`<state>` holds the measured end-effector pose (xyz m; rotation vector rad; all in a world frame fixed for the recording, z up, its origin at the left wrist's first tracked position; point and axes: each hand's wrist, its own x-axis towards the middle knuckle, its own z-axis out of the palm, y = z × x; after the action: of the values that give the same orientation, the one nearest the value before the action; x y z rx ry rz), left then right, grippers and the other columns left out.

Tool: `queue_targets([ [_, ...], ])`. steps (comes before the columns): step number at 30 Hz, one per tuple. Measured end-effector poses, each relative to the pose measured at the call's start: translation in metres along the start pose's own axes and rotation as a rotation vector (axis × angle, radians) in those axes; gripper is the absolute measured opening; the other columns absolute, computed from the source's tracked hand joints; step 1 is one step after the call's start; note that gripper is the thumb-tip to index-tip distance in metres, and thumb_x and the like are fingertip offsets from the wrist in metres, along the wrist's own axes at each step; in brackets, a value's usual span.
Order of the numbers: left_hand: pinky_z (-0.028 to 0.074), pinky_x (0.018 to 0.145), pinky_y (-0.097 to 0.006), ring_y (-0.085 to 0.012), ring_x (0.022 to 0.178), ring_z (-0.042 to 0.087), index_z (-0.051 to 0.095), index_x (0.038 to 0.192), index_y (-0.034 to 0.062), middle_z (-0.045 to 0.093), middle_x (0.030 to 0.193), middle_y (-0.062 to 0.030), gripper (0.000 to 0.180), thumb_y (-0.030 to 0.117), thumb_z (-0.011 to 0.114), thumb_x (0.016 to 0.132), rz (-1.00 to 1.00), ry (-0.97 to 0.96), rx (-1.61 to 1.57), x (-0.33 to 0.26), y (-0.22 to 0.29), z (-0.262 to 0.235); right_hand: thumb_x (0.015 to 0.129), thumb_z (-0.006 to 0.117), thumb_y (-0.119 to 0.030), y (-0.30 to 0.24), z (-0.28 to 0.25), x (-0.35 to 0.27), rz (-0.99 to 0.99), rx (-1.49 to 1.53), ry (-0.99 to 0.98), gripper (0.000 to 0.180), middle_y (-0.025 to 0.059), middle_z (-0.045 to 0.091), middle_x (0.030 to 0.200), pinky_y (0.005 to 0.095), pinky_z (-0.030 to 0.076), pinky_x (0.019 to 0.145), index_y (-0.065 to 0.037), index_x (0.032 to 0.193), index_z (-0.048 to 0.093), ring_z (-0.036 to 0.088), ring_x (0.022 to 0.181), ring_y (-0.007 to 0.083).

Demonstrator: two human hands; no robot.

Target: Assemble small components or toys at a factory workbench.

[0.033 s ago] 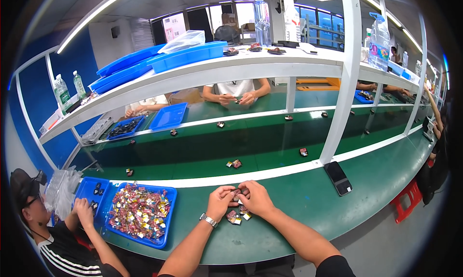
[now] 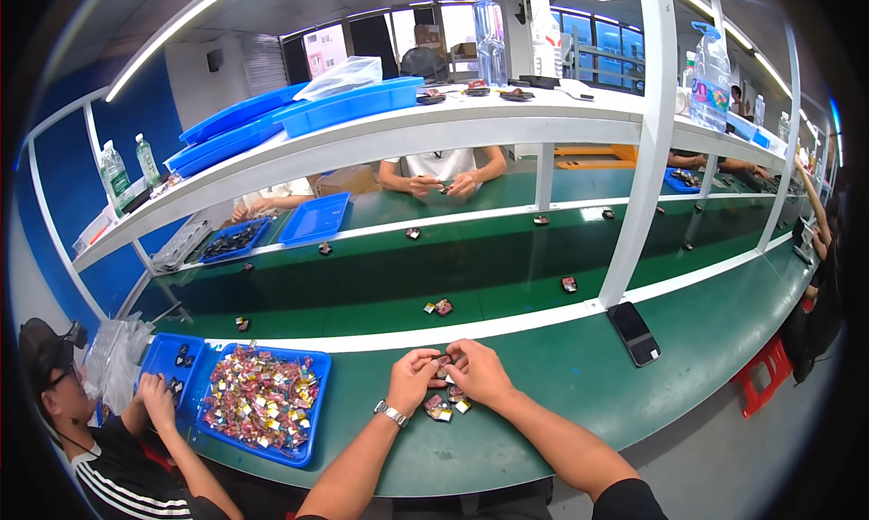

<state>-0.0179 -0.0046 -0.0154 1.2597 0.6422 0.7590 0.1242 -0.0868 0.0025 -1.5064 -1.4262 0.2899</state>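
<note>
Over the green bench point(image 2: 543, 384), my left hand point(image 2: 413, 379) and my right hand point(image 2: 480, 373) meet fingertip to fingertip. Pinched between them is a small electronic part point(image 2: 444, 366), reddish with a dark edge; the fingers cover most of it, so its exact kind is unclear. Just below, close to my right palm, two or so similar parts point(image 2: 438, 408) lie on the bench, showing red, yellow and white patches. A metal-banded watch point(image 2: 392, 413) circles my left wrist.
Left of me, a blue tray point(image 2: 319, 411) is heaped with small reddish, wired parts; a co-worker's hands point(image 2: 157, 395) are beside another blue tray point(image 2: 161, 343). A phone point(image 2: 634, 335) lies right, near a white post point(image 2: 638, 167). Several parts sit on the dark green belt point(image 2: 498, 298) beyond.
</note>
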Motion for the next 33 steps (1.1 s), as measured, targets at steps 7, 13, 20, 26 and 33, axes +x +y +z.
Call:
queue_targets([
  [7,0.059,0.066,-0.025,-0.0139,0.086,0.066,0.056,0.113,-0.0047,0.066,0.101,-0.0112,0.021,0.003,0.054,0.094,0.019,0.014,0.111,0.001,-0.004,0.001,0.078,0.072,-0.01,-0.003,-0.002,0.002,0.184,0.081,-0.07,0.028,0.0116,0.065,0.095,0.0348,0.054,0.068,-0.002,0.102,0.06,0.065,0.077,0.0219],
  [13,0.059,0.071,-0.027,-0.0145,0.087,0.066,0.054,0.115,-0.0037,0.066,0.101,-0.0097,0.021,0.002,0.052,0.095,0.003,-0.035,0.04,0.0,0.001,-0.002,0.076,0.07,-0.008,-0.001,0.0,-0.002,-0.306,-0.243,0.032,0.02,0.0069,0.06,0.1,0.0363,0.054,0.073,-0.007,0.096,0.065,0.062,0.089,0.0262],
  [20,0.059,0.081,-0.032,-0.0149,0.092,0.065,0.052,0.118,-0.0026,0.064,0.102,-0.0081,0.023,0.001,0.05,0.095,-0.032,-0.117,-0.096,0.001,0.001,-0.008,0.078,0.066,-0.01,-0.004,0.002,-0.003,-0.335,-0.376,0.012,0.013,0.0064,0.061,0.102,0.0358,0.055,0.071,-0.006,0.091,0.065,0.062,0.09,0.0248],
  [26,0.059,0.082,-0.033,-0.0154,0.092,0.065,0.052,0.117,-0.0032,0.064,0.102,-0.0087,0.022,-0.001,0.048,0.095,-0.053,-0.118,-0.066,0.001,0.001,-0.007,0.081,0.062,-0.01,-0.003,0.004,-0.004,-0.315,-0.41,-0.011,0.011,0.0062,0.06,0.101,0.0368,0.055,0.071,-0.004,0.09,0.064,0.062,0.088,0.025],
  [33,0.06,0.081,-0.032,-0.0152,0.091,0.065,0.052,0.115,-0.0033,0.064,0.102,-0.0091,0.021,-0.002,0.048,0.095,-0.054,-0.09,-0.037,0.001,0.003,-0.006,0.083,0.061,-0.011,0.002,0.008,-0.005,-0.31,-0.456,-0.037,0.011,0.007,0.061,0.103,0.0372,0.056,0.071,-0.003,0.089,0.064,0.062,0.088,0.0253],
])
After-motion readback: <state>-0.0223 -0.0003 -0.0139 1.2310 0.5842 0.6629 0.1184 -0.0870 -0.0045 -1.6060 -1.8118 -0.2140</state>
